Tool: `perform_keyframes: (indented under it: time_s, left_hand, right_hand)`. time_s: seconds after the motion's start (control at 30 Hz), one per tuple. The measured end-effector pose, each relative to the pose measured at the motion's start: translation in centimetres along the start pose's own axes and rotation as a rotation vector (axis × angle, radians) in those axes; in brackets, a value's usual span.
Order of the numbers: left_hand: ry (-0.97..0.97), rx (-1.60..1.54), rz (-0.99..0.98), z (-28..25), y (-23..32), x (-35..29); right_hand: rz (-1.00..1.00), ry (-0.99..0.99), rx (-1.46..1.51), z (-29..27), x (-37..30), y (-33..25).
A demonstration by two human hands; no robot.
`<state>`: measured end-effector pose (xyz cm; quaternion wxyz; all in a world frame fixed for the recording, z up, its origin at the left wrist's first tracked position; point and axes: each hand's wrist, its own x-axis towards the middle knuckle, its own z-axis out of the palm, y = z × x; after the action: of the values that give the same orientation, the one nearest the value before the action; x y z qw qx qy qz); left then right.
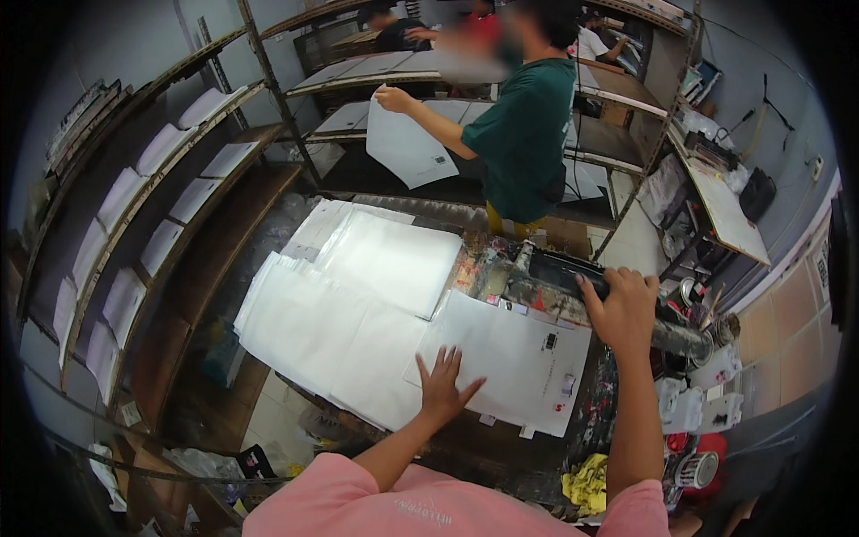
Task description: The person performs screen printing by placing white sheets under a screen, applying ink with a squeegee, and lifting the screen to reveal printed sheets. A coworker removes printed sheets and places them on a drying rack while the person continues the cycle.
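My left hand [445,385] lies flat with fingers spread on a white printed sheet [514,358] on the ink-stained work table [501,447]. My right hand [622,309] is closed over the dark frame [559,268] of a screen-printing press at the sheet's far edge. To the left of the sheet lie several overlapping white sheets [340,313]. I wear a pink shirt.
A person in a green shirt [523,134] stands beyond the table holding a white sheet [403,143] toward metal drying racks [215,179] filled with sheets. Ink cans [698,470], a yellow rag [586,488] and tools crowd the right side. Other people work farther back.
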<state>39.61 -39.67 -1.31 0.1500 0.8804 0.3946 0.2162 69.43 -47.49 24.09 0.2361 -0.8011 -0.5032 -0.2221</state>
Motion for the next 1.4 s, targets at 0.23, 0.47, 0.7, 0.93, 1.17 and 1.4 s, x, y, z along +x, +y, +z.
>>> perform_keyframes:
  time_s: [0.23, 0.47, 0.7, 0.93, 1.17, 1.4]
  left_hand:
    - [0.098, 0.047, -0.144, -2.1, -9.0, 6.4]
    - [0.36, 0.268, -0.606, -8.9, -13.1, 8.6]
    - [-0.327, -0.009, 0.432, 10.0, 3.5, -4.2]
    - [-0.405, -0.029, 0.414, 12.8, 3.7, -5.0]
    - [-0.445, 0.016, 0.434, 12.9, 3.8, -5.2]
    - [-0.343, -0.043, 0.394, 11.2, 4.4, -4.5]
  right_hand:
    - [-0.037, 0.012, -0.092, 1.3, -1.5, 1.1]
    - [-0.003, -0.102, -0.094, 1.3, -2.0, 1.2]
    - [-0.08, 0.065, -0.084, 1.9, -0.9, 2.0]
    - [-0.033, -0.015, -0.051, 1.4, 0.1, 1.8]
    - [-0.021, -0.005, -0.017, 1.8, -0.1, 1.7]
    - [-0.003, -0.056, -0.021, 1.0, -0.9, 1.0]
